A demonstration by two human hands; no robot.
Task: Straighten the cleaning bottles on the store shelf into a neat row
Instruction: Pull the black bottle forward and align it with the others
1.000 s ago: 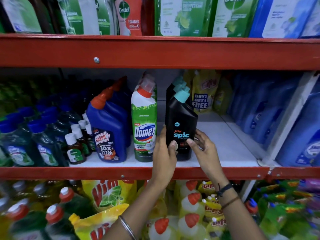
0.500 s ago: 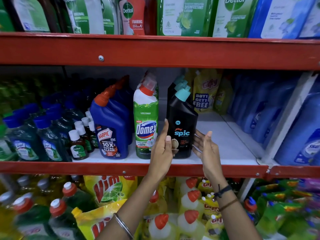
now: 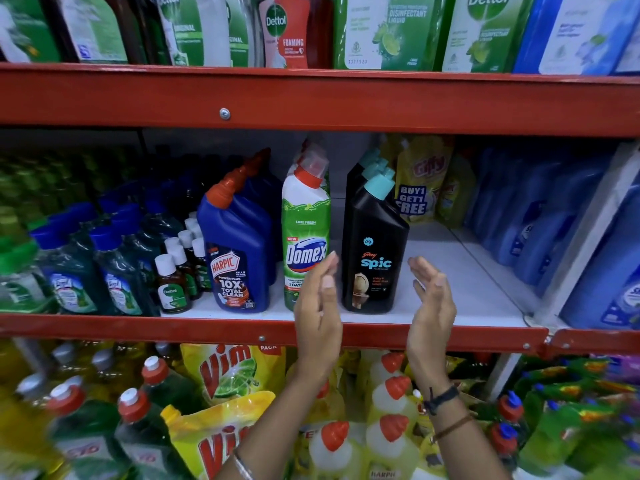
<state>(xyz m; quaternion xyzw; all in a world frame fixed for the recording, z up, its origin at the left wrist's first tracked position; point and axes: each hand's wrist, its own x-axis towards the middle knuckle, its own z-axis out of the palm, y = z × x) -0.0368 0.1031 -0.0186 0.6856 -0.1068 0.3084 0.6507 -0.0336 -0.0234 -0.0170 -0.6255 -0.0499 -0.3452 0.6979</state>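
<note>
head view. the black spic bottle point(image 3: 374, 251) stands upright at the centre of the frame, near the front edge of the middle shelf point(image 3: 467, 289), label facing out. the left hand point(image 3: 317, 303) is released, fingers straight, just left of the bottle and apart from it, partly in front of the green domex bottle point(image 3: 304, 233). the right hand point(image 3: 431, 303) is likewise released, palm turned inward, just right of the bottle and not touching it. nothing is grasped by either hand.

judgement: the spic bottle appears set; the step in hand is checking its line. to do it well, its front should sit level with the domex bottle and the blue harpic bottle point(image 3: 235, 258) to its left, with even gaps and labels square to the aisle. the gap between domex and spic looks wider than that between harpic and domex. more teal-capped black bottles are filed behind the front one.

containers: all bottles seen are capped, contents not visible. small brown dettol bottles point(image 3: 171, 285) stand left of centre; yellow pouches point(image 3: 420, 188) lean at the back, upper right of centre.
</note>
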